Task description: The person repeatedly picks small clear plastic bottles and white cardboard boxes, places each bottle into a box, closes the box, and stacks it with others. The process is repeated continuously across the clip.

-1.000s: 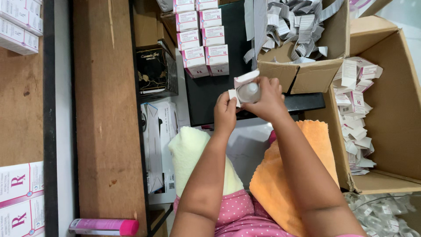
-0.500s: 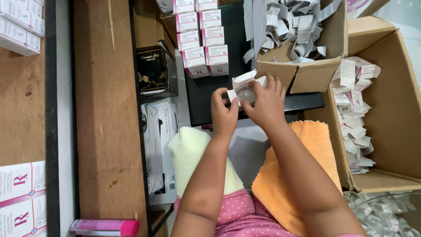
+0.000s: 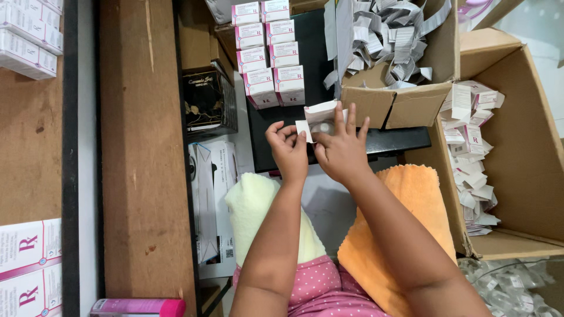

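Note:
Both my hands hold a small white and pink carton (image 3: 320, 113) over a black surface (image 3: 276, 126). My left hand (image 3: 288, 149) pinches the carton's open flap at its left end. My right hand (image 3: 341, 149) cups the carton from the right, fingers spread over it. A small clear bottle (image 3: 326, 127) shows inside the carton, mostly hidden by my fingers. Two rows of closed white and pink cartons (image 3: 267, 50) stand just beyond my hands on the black surface.
A cardboard box of folded paper leaflets (image 3: 390, 41) sits right of the rows. A larger cardboard box (image 3: 523, 147) at right holds flat white and pink cartons (image 3: 470, 152). A yellow towel (image 3: 255, 205) and an orange towel (image 3: 405, 199) cover my lap. A wooden shelf (image 3: 141, 147) stands at left.
The bottle, held at the carton's mouth a second ago, has gone into the carton. My right hand moved over the carton and my left thumb shifted onto the flap.

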